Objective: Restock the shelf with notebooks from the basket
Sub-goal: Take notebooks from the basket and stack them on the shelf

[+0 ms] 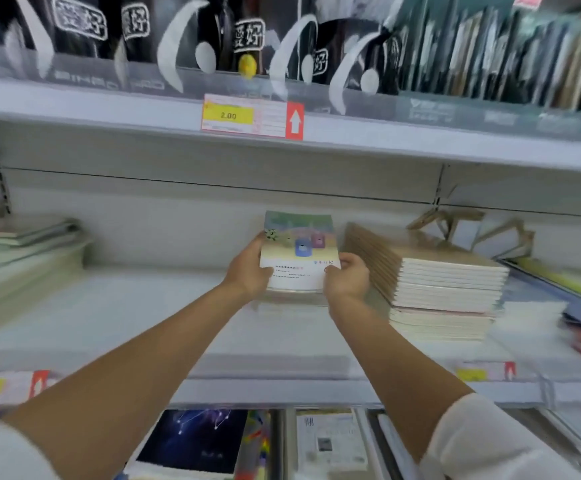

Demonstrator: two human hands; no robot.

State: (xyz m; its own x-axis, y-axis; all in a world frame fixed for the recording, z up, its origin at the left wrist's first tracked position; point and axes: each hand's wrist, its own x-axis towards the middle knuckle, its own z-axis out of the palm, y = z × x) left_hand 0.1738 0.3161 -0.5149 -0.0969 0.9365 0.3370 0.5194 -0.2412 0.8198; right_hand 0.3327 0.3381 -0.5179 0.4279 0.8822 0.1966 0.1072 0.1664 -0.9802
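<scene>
Notebooks (297, 251) (cover text unreadable) between hands (249, 268) (348, 277)

Both arms are stretched straight out, bare up to the white sleeves (483, 441) down at the bottom corners. The left forearm (136, 355) comes in from about 7 o'clock and the right forearm (396, 355) from 5 o'clock. The left hand (249, 268) grips the notebook stack (297, 251) at its 9 o'clock edge. The right hand (348, 277) grips its 4 o'clock corner. Both thumbs are on the cover.
</scene>
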